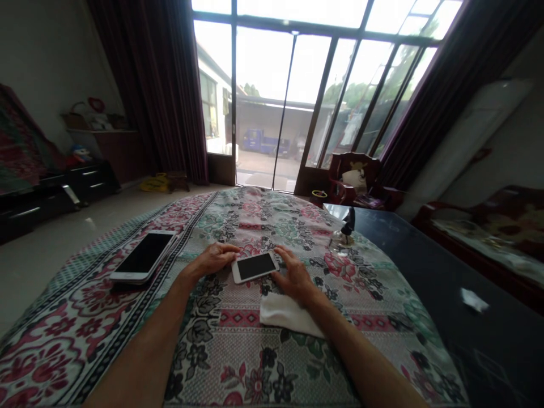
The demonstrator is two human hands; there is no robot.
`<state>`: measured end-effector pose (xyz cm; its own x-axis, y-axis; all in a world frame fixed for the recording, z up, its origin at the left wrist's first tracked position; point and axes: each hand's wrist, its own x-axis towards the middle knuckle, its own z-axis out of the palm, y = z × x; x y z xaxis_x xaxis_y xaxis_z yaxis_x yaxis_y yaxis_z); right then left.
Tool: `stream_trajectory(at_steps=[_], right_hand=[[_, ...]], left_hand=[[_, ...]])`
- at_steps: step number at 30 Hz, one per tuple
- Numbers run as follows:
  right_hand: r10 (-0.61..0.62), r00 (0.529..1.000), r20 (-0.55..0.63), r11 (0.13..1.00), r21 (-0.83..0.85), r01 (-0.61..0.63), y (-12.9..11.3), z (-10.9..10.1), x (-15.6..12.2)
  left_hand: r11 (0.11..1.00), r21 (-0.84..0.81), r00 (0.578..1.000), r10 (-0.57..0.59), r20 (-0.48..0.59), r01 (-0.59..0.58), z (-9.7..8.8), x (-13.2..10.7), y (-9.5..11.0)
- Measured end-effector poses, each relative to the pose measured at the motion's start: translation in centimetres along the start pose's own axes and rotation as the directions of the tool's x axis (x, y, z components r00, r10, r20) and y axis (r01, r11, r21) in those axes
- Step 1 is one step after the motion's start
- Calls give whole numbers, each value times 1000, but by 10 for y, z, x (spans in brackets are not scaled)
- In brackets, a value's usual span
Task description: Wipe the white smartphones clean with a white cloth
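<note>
A white smartphone (256,267) with a dark screen lies face up between my hands, slightly tilted on the patterned tablecloth. My left hand (216,258) has its fingers closed at the phone's left end. At the right end, my right hand (294,274) holds the phone's edge between thumb and fingers. Under my right wrist is a folded white cloth (284,313), partly covered by the forearm. To the left rests a stack of larger devices, with a white-framed tablet or phone (145,255) on top, its screen dark.
The floral tablecloth (255,357) spreads over a rounded table. Toward its far right stands a small dark object on a clear base (347,226). A dark tabletop (419,272) adjoins on the right, bearing a crumpled white tissue (474,300). Beyond are a wooden chair (355,175) and glass doors.
</note>
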<state>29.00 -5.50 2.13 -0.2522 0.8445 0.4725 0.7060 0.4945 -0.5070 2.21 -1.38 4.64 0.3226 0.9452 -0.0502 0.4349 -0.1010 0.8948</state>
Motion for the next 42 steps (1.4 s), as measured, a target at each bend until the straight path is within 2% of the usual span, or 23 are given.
stream_trajectory(at_steps=[2,4,8,11,14,18,22,24,27,30,34,39,42], right_hand=[[105,982,-156,993,-35,-112,3,-1,3],[172,962,-213,982,-44,-185,3,-3,4],[205,974,-94,977,-36,-209,-5,-5,1],[184,983,14,983,17,-184,-15,-3,-1],[160,985,63,981,97,-166,-20,-3,-1],[206,978,45,975,81,-209,-21,-3,-1],[171,984,41,985,1,-171,-25,4,-6],[154,988,19,987,-39,-153,-29,10,-10],[161,985,-54,982,-94,-165,-33,17,-13],[218,971,-95,961,-155,-230,-33,24,-13],[293,949,-113,923,-225,-312,-31,29,-12],[312,944,-110,908,-258,-330,-36,31,-11],[292,951,-97,921,-239,-307,-37,27,-9]], left_hand=[[999,-38,998,-36,48,38,2,0,3],[996,-57,997,-66,49,69,4,-1,5],[989,-70,991,-125,48,128,8,-2,11],[981,-138,983,-117,141,136,15,-4,16],[954,-263,971,-87,224,146,23,-7,21],[926,-335,979,-125,159,173,34,-4,22],[909,-381,985,-149,85,171,44,2,20],[900,-418,991,-97,91,127,49,3,21],[892,-451,990,42,135,24,58,2,25],[901,-433,982,111,156,-33,65,1,30],[919,-394,988,78,130,-20,68,2,29],[945,-322,992,96,82,-65,72,8,19],[950,-311,997,59,49,-41,75,9,17]])
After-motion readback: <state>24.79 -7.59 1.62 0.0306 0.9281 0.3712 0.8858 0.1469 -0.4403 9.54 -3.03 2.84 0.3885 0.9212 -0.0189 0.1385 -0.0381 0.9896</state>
